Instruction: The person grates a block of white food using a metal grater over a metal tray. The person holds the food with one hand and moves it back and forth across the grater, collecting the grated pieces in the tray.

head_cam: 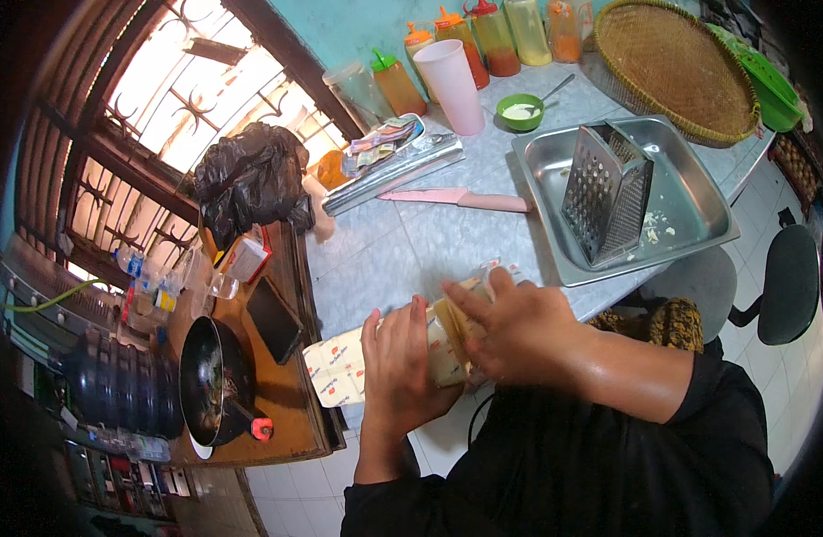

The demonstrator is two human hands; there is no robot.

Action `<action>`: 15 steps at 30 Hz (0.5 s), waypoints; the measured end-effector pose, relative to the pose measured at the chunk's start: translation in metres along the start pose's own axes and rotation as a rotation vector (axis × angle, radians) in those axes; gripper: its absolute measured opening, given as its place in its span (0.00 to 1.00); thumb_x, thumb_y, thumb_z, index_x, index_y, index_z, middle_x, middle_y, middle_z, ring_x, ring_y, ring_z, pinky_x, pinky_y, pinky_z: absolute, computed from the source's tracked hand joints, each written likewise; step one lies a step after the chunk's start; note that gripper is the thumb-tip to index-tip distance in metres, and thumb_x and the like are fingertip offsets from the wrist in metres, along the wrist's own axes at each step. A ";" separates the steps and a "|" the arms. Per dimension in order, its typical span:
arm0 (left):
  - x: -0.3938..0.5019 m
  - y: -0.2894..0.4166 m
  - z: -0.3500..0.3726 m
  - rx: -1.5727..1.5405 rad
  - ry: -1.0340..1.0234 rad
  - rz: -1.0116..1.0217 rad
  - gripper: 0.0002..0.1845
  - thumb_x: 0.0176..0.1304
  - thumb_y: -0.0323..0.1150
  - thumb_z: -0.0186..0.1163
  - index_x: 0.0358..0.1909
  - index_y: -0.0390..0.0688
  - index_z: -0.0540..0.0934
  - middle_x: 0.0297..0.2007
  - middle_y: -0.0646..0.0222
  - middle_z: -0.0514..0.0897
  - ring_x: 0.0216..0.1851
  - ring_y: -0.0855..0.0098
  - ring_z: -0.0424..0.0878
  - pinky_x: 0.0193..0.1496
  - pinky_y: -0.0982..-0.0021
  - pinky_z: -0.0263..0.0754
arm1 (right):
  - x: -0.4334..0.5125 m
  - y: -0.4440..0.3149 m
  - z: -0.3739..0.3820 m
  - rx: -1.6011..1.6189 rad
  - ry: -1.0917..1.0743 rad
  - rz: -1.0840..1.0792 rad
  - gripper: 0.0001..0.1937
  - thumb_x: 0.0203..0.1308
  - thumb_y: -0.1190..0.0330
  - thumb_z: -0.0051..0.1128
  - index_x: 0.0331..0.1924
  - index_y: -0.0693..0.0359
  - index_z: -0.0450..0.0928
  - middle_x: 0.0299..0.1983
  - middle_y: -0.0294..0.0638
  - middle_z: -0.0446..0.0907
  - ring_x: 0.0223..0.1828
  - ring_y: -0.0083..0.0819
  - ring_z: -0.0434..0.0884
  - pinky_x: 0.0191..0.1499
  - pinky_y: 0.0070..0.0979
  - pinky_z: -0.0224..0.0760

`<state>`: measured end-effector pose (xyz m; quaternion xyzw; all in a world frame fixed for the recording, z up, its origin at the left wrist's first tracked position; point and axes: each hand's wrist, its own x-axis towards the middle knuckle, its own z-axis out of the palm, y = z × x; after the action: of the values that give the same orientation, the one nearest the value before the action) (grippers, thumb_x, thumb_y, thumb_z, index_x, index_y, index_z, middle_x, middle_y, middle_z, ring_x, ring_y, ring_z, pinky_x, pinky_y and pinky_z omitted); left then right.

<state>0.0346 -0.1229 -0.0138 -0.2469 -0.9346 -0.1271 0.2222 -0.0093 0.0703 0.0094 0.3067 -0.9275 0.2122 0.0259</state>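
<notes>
A long block [334, 372], probably cheese, is wrapped in cream paper with printed writing. It lies across my left hand [398, 362], whose fingers close around its middle. My right hand [519, 322] is at the block's right end, gripping the wrapper, with its fingers over a tan band [452, 329]; motion blurs them. Crumpled clear wrapping shows beyond the right fingers. A metal box grater [603, 194] stands in a steel tray [566, 268], with pale shreds on the tray's floor. Left of the tray lies a knife [462, 198] with a pink blade.
On the tiled counter are a foil roll [398, 174], a pink cup [452, 87], a green bowl [521, 114] with a spoon, several sauce bottles [495, 40] and a woven tray [673, 67]. A wok [213, 382] and a phone [275, 319] rest on the wooden table to the left.
</notes>
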 end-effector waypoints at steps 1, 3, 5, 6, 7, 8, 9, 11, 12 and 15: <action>-0.002 0.001 0.000 0.014 0.009 0.008 0.59 0.36 0.43 0.76 0.68 0.33 0.53 0.55 0.51 0.73 0.54 0.50 0.72 0.63 0.39 0.53 | -0.001 0.001 -0.002 0.009 -0.009 0.026 0.31 0.57 0.55 0.55 0.65 0.55 0.65 0.44 0.58 0.75 0.34 0.53 0.82 0.33 0.41 0.78; -0.005 0.003 0.000 0.040 0.019 0.016 0.58 0.37 0.44 0.75 0.69 0.33 0.53 0.55 0.51 0.74 0.53 0.50 0.73 0.63 0.39 0.51 | -0.003 0.001 -0.005 0.045 -0.079 0.079 0.33 0.56 0.56 0.55 0.67 0.55 0.62 0.45 0.59 0.74 0.36 0.52 0.83 0.35 0.43 0.78; -0.009 0.006 0.001 0.066 0.020 0.014 0.58 0.37 0.44 0.75 0.68 0.34 0.53 0.55 0.51 0.74 0.54 0.51 0.72 0.64 0.39 0.50 | -0.003 -0.001 -0.003 0.114 -0.154 0.119 0.36 0.57 0.56 0.54 0.70 0.54 0.56 0.46 0.61 0.73 0.38 0.51 0.83 0.39 0.45 0.77; -0.010 0.008 0.001 0.064 0.031 0.013 0.55 0.39 0.44 0.74 0.68 0.35 0.55 0.56 0.52 0.73 0.55 0.51 0.72 0.64 0.40 0.50 | -0.004 -0.001 0.000 0.121 -0.197 0.154 0.36 0.57 0.56 0.55 0.70 0.55 0.56 0.47 0.61 0.73 0.40 0.52 0.82 0.41 0.44 0.77; -0.012 0.009 0.001 0.065 0.042 0.008 0.53 0.40 0.44 0.73 0.67 0.36 0.56 0.57 0.53 0.72 0.56 0.52 0.71 0.65 0.41 0.50 | -0.005 -0.002 0.004 0.143 -0.195 0.169 0.37 0.56 0.57 0.56 0.70 0.55 0.56 0.48 0.61 0.73 0.43 0.53 0.82 0.43 0.43 0.76; -0.014 0.011 0.001 0.072 0.054 0.010 0.51 0.42 0.44 0.72 0.67 0.37 0.58 0.57 0.53 0.72 0.57 0.53 0.71 0.66 0.42 0.49 | -0.006 -0.001 0.009 0.175 -0.159 0.155 0.37 0.55 0.58 0.57 0.70 0.56 0.55 0.48 0.61 0.73 0.45 0.54 0.81 0.46 0.42 0.76; -0.017 0.012 0.001 0.077 0.056 0.002 0.50 0.42 0.44 0.72 0.67 0.37 0.58 0.57 0.54 0.72 0.57 0.53 0.71 0.66 0.42 0.49 | -0.006 0.002 0.015 0.273 -0.158 0.215 0.38 0.54 0.59 0.58 0.69 0.56 0.56 0.49 0.59 0.73 0.46 0.53 0.80 0.48 0.40 0.75; -0.020 0.014 0.002 0.102 0.063 -0.007 0.50 0.42 0.43 0.71 0.67 0.38 0.58 0.57 0.56 0.72 0.57 0.55 0.71 0.67 0.43 0.48 | -0.003 0.013 0.028 0.461 -0.107 0.300 0.39 0.51 0.62 0.60 0.69 0.55 0.56 0.50 0.57 0.74 0.49 0.51 0.79 0.53 0.35 0.72; -0.022 0.014 0.003 0.109 0.082 0.004 0.52 0.41 0.44 0.72 0.67 0.38 0.57 0.57 0.55 0.72 0.57 0.54 0.71 0.66 0.42 0.48 | -0.002 0.019 0.035 0.643 -0.079 0.275 0.40 0.50 0.66 0.61 0.69 0.55 0.56 0.50 0.55 0.73 0.50 0.48 0.78 0.54 0.33 0.71; -0.025 0.014 0.005 0.141 0.114 0.035 0.56 0.38 0.46 0.74 0.69 0.39 0.55 0.56 0.53 0.73 0.56 0.53 0.72 0.65 0.40 0.49 | -0.002 0.037 0.057 1.075 -0.019 0.261 0.42 0.44 0.74 0.63 0.69 0.55 0.58 0.53 0.49 0.73 0.53 0.42 0.76 0.56 0.29 0.69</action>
<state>0.0594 -0.1190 -0.0282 -0.2394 -0.9227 -0.0707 0.2939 -0.0249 0.0751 -0.0565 0.1612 -0.7190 0.6546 -0.1691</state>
